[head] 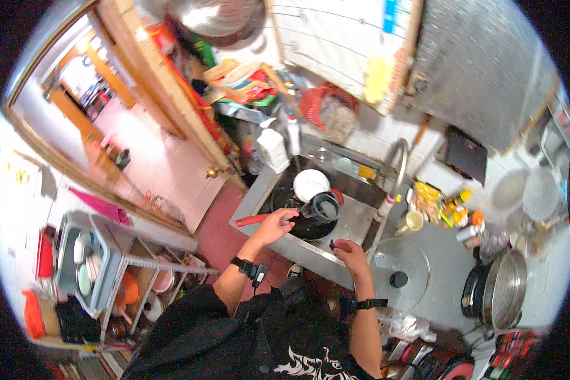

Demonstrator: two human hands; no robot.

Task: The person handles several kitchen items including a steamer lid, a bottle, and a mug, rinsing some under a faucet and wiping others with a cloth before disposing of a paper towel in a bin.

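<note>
In the steel sink (361,227) before me lies a dark frying pan (308,232) with a red handle (251,220). My left hand (278,226) is above the pan's near left rim, beside the handle, with its fingers curled. Whether it grips anything is unclear. Just beyond its fingertips a dark, round, cup-like container (324,207) rests over the pan. Behind that sits a white bowl (311,185). Over the sink's near right edge, my right hand (351,257) pinches a small dark object (332,244), too small to name.
A curved faucet (401,164) rises at the sink's right. White pump bottle (272,148) stands on the back left corner. A glass lid (401,273) and a steamer pot (501,289) occupy the right counter. At lower left is a rack (154,261); an open door (190,104) stands beyond.
</note>
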